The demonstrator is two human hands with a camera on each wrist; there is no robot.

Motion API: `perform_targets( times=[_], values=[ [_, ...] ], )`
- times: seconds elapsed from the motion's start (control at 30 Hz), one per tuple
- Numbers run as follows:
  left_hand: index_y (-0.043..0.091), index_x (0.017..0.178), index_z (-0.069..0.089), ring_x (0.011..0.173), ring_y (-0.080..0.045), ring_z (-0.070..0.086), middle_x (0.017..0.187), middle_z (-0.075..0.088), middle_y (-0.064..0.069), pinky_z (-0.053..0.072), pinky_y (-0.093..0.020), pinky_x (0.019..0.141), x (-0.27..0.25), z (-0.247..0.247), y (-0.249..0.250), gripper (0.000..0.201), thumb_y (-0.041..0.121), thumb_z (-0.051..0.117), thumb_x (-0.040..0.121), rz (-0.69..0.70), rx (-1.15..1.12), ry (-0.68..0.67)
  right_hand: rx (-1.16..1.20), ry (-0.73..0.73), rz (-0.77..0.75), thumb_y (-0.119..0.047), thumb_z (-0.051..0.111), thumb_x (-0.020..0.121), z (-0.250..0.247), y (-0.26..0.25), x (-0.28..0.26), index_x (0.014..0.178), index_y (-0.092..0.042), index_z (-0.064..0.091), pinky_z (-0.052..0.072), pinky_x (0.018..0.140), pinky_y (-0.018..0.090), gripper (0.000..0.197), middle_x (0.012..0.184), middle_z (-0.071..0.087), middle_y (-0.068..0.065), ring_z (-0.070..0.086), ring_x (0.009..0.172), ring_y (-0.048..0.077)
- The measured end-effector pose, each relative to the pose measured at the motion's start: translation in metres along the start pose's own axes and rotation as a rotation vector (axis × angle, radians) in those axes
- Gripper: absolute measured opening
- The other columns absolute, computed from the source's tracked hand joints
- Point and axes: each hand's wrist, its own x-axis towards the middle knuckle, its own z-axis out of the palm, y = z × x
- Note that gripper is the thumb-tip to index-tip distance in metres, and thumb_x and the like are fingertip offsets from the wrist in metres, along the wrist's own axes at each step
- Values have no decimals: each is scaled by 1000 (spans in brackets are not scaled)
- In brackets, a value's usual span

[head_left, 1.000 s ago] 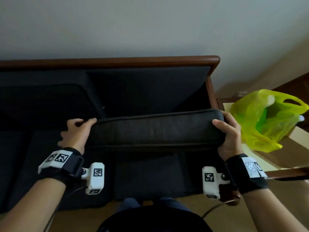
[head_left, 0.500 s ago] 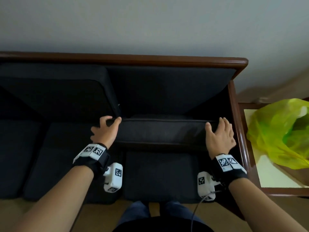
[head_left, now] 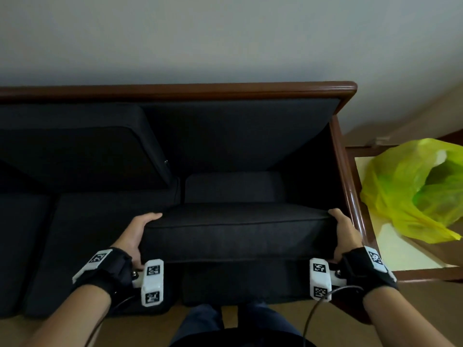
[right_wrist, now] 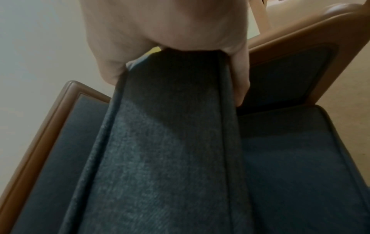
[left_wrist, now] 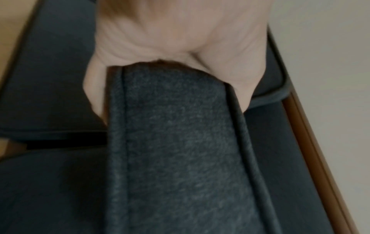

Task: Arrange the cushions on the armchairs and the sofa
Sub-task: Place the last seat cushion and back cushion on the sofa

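Observation:
A dark grey cushion (head_left: 238, 231) hangs flat over the right seat of the sofa (head_left: 225, 88), held by its two short ends. My left hand (head_left: 136, 236) grips the left end, thumb on top and fingers underneath. At the right end my right hand (head_left: 344, 232) grips the same way, close to the wooden armrest (head_left: 347, 176). In the left wrist view the cushion edge (left_wrist: 176, 142) sits deep in the left hand (left_wrist: 170, 47). In the right wrist view the cushion (right_wrist: 170, 142) is pinched by the right hand (right_wrist: 166, 31).
A back cushion (head_left: 75, 146) leans against the sofa back at the left, with a seat cushion (head_left: 105, 241) below it. The right back section is bare padding (head_left: 238, 131). A yellow-green plastic bag (head_left: 416, 189) lies on a side table (head_left: 400, 256) beyond the armrest.
Half a second ago both hands pressed the cushion low at the back of the seat. Now they grip its ends and it sits raised and pulled toward me.

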Motion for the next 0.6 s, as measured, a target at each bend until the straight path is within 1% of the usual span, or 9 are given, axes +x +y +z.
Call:
perform_targets(
  times=[0.1,0.17,0.23,0.3,0.37,0.43,0.47,0.53,0.6],
  values=[
    [9,92,71,77,-36,65,84,70,-17,53,-40,70,-5,8,-1,30,34,72,75,46,-34,19,60,68,-11,-41,80,68,-3,-8,2,138,-6,47,51,91,50,85,110,58,12,60,99,35],
    [10,91,70,75,-35,65,85,69,-16,53,-40,70,-8,13,4,28,32,72,74,85,-55,47,83,78,-45,-37,81,66,-4,-17,3,135,-5,49,52,82,44,82,110,58,12,60,97,34],
    [11,92,71,77,-35,66,88,70,-16,54,-45,80,-7,18,12,29,31,73,71,130,-68,37,110,82,-81,-39,82,54,-6,-28,5,128,-7,57,53,76,43,84,106,63,11,64,92,32],
    [14,92,71,80,-35,67,90,71,-16,52,-50,89,-10,26,25,27,32,73,72,166,-79,19,123,77,-132,-39,81,52,-6,-44,5,117,-9,63,55,82,48,73,104,67,11,66,90,32],
    [16,95,71,84,-34,67,92,71,-14,52,-52,92,-14,35,38,29,36,74,73,197,-96,3,146,38,-175,-39,81,53,-4,-64,6,105,-11,68,57,84,52,61,103,71,10,68,88,33],
    [20,98,70,95,-32,67,103,71,-9,53,-48,93,-19,50,51,35,42,75,71,214,-106,-15,126,-57,-263,-34,77,65,-2,-83,9,109,-11,70,59,78,41,50,93,70,6,67,80,27],
    [21,100,68,103,-28,66,112,70,-7,52,-44,94,-22,59,57,36,43,76,72,224,-115,-14,102,-123,-316,-28,72,75,1,-90,9,115,-9,68,57,70,33,45,88,65,3,62,73,21],
    [22,119,61,111,-25,60,129,60,-4,51,-34,86,-27,79,67,46,39,75,78,281,-46,21,78,-183,-386,-16,65,84,11,-102,6,113,-11,67,50,58,23,29,85,55,0,49,67,15],
    [26,148,40,115,-26,56,140,50,-1,49,-31,83,-29,95,76,73,32,73,83,439,41,65,115,-227,-418,-17,68,79,22,-112,-1,107,-18,67,46,67,22,29,95,60,2,53,75,14]
  ],
)
